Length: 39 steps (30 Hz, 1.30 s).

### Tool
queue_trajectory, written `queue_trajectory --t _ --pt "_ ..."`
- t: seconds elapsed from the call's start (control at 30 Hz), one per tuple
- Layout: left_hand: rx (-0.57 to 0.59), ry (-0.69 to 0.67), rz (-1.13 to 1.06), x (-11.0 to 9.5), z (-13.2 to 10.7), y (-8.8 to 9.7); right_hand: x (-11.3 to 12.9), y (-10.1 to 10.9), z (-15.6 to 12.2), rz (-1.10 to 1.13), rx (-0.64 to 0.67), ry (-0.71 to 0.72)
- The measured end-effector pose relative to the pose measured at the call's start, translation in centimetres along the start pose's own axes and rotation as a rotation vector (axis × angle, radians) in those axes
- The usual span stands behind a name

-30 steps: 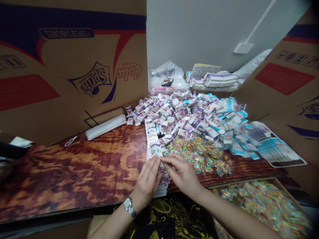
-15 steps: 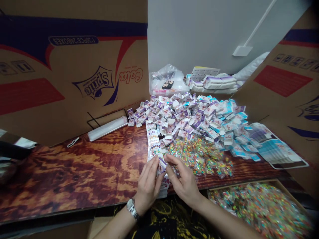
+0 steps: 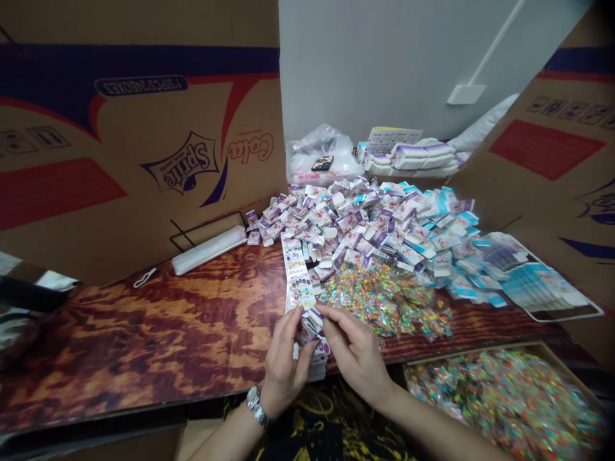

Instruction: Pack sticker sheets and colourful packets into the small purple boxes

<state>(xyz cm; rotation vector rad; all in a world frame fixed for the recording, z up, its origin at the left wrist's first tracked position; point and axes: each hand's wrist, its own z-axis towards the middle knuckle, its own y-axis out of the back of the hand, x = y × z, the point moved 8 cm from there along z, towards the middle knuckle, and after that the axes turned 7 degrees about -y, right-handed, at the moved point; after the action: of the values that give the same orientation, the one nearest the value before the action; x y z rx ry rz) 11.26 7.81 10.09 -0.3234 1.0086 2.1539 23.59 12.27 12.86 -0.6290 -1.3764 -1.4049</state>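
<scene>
Between my two hands is a small white-and-purple carton (image 3: 311, 323), its end facing up toward me. My left hand (image 3: 284, 362), with a watch on the wrist, grips the carton's left side between fingers and thumb. My right hand (image 3: 359, 352) pinches its right edge with fingertips and thumb. Beneath it runs a strip of sticker sheets (image 3: 298, 272) printed with small coloured ovals, stacked at the table edge. Just beyond my right hand lies a heap of small clear packets of colourful candy (image 3: 379, 298). Behind it spreads a large pile of little purple and blue cartons (image 3: 369, 224).
Large cardboard boxes stand at the left (image 3: 202, 115) and right (image 3: 542, 153). An open box of candy packets (image 3: 509, 397) sits low at the right. A bundle of clear plastic sleeves (image 3: 209, 250) lies left. Flat cartons in a tray (image 3: 548, 288) rest at right.
The carton has tilted so that its end shows more openly between my fingers. My hands have shifted only slightly, and the view has moved a little.
</scene>
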Motion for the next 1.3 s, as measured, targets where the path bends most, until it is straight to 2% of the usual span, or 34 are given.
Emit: queue_trajectory --t 0.23,0.47,0.63,0.77,0.9,1.07,1.3 --pt "-0.054 -0.072 -0.001 -0.6 -0.2 0.6 2.3 -0.1 0.1 -0.034 0.156 0.164" --pt "-0.02 -0.18 -0.038 -0.9 -0.5 0.2 3.3 -0.2 1.7 -0.188 0.395 0.122" --pt "0.024 -0.313 -0.037 -1.6 -0.2 0.0 3.5 -0.5 2.1 -0.311 0.486 0.169" --pt "0.022 -0.347 0.022 -2.0 -0.1 0.0 2.8 -0.2 2.5 -0.266 0.4 0.108" --pt "-0.007 -0.287 0.049 -1.9 -0.3 -0.3 1.7 -0.4 2.6 -0.246 0.328 0.027" --pt "0.034 -0.197 0.056 -1.6 -0.2 -1.0 1.3 -0.1 2.4 -0.242 0.212 0.045" --pt "0.094 -0.083 0.002 -0.9 -0.2 -1.5 0.4 -0.5 1.7 -0.19 0.208 0.031"
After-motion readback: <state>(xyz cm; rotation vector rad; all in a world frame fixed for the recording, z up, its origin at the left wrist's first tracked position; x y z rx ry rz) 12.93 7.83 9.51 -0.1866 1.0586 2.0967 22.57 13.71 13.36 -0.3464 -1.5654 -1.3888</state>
